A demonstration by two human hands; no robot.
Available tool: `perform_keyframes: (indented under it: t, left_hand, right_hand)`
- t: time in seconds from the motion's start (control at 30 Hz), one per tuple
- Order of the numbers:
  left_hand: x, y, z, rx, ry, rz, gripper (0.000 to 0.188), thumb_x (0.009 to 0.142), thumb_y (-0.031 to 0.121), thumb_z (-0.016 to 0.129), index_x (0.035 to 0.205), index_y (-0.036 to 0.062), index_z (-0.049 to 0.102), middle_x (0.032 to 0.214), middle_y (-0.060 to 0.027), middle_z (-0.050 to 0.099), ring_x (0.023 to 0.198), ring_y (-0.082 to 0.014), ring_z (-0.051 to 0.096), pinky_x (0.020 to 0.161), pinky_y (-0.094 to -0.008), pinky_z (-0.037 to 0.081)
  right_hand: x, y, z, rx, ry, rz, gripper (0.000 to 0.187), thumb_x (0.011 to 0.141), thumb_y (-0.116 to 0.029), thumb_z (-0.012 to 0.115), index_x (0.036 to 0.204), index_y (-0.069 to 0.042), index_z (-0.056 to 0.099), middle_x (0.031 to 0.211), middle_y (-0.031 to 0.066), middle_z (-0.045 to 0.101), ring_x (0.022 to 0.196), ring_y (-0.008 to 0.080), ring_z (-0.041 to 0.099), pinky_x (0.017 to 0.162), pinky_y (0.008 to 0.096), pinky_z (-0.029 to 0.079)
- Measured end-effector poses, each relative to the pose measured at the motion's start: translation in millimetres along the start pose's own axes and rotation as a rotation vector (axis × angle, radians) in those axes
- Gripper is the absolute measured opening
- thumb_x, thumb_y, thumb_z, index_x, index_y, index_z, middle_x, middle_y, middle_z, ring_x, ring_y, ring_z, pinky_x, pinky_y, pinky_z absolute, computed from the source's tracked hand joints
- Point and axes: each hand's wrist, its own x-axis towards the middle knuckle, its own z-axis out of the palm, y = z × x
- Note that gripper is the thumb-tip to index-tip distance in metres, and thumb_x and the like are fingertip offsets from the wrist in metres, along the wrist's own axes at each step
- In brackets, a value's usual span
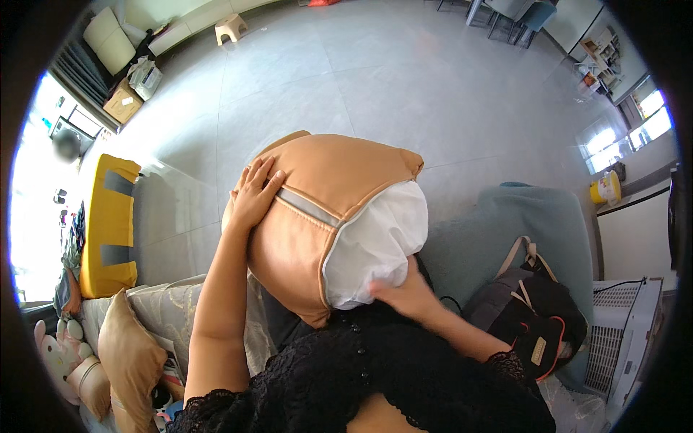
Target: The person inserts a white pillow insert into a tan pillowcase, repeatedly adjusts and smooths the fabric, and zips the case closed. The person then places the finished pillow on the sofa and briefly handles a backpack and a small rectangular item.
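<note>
A tan cushion cover (289,249) with piped seams and a grey stripe lies across my lap. Its side gapes on the right, where a white cushion insert (382,234) bulges out. My left hand (256,191) rests on the cover's left part, fingers spread over the fabric beside the grey stripe. Low on the insert's right side, my right hand (408,292) grips its edge. The thumb of that hand shows in front, slightly blurred, while its other fingers are hidden behind the white fabric.
Left of me, a tan cushion (130,350) and a plush toy (58,353) sit on the sofa. A dark backpack (530,317) lies on a blue-grey seat (498,220) at right. Beyond are a yellow-and-grey object (108,224) and a small stool (231,27) on the tiled floor.
</note>
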Motion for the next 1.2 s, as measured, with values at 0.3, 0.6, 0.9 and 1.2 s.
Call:
perform_keyframes:
  t: [0.3, 0.6, 0.9, 1.2]
  left_hand:
    - [19, -49, 38, 0.015, 0.104, 0.045, 0.068, 0.092, 0.065, 0.037, 0.146, 0.0235, 0.038, 0.158, -0.0079, 0.020, 0.146, -0.0345, 0.011, 0.110, -0.0663, 0.007]
    - [-29, -1, -13, -1.558, 0.139, 0.124, 0.071, 0.095, 0.063, 0.032, 0.147, 0.0144, 0.032, 0.157, -0.0100, 0.022, 0.144, -0.0321, 0.019, 0.115, -0.0508, 0.021]
    - [-142, -72, 1, -2.065, -0.299, 0.058, 0.076, 0.097, 0.063, 0.026, 0.151, 0.0086, 0.021, 0.155, -0.0165, 0.024, 0.141, -0.0309, 0.026, 0.114, -0.0462, 0.026]
    - [-106, -10, -37, -0.385, 0.467, 0.266, 0.075, 0.086, 0.020, 0.066, 0.149, 0.0067, 0.028, 0.157, -0.0193, 0.020, 0.146, -0.0321, 0.013, 0.116, -0.0431, 0.017]
  right_hand:
    - [83, 3, 16, -0.043, 0.257, -0.241, 0.062, 0.065, -0.014, 0.082, 0.118, 0.003, 0.057, 0.118, 0.0218, 0.062, 0.112, 0.0316, 0.059, 0.094, 0.0385, 0.046]
    - [139, -255, 21, -0.406, -0.037, -1.299, 0.030, 0.070, -0.009, 0.076, 0.099, -0.004, 0.066, 0.092, 0.0101, 0.066, 0.081, 0.0240, 0.066, 0.075, 0.0352, 0.052]
    - [89, -113, 34, -1.071, -0.742, -1.644, 0.022, 0.068, -0.016, 0.063, 0.053, -0.012, 0.048, 0.069, 0.0011, 0.047, 0.057, 0.0124, 0.049, 0.039, 0.0243, 0.039]
    - [72, -38, 30, -1.101, -0.712, -1.422, 0.014, 0.066, -0.018, 0.061, 0.056, -0.014, 0.052, 0.072, -0.0007, 0.048, 0.064, 0.0141, 0.052, 0.047, 0.0252, 0.047]
